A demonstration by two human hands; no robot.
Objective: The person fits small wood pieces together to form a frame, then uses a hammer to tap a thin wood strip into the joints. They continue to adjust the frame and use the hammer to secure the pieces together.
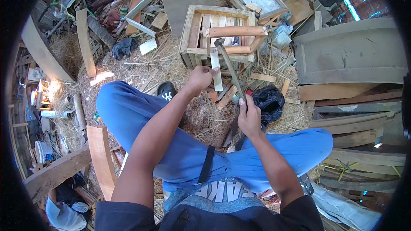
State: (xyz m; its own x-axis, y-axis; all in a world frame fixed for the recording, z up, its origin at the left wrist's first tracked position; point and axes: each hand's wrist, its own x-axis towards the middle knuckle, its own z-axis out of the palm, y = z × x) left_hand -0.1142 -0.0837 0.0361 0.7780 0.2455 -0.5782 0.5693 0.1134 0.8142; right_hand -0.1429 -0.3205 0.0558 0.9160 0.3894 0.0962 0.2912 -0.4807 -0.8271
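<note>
My left hand (202, 78) pinches the side of a narrow, pale wooden strip (217, 73). The strip's upper end meets a small frame of reddish wood (237, 31) that rests on a wooden crate (189, 32). In my right hand (249, 116) is a hammer (231, 67), its fingers wrapped round the lower handle. The hammer head sits over the frame's open middle, just above the strip's top end. Behind it, a small dark object with buttons (235, 40) lies on the slats of the crate.
A black plastic bag (270, 104) lies right of my right hand. Wood scraps and shavings cover the ground. Stacked boards (359, 122) and a large grey panel (351, 53) stand at right. A curved plank (101, 158) leans at left, near my knee.
</note>
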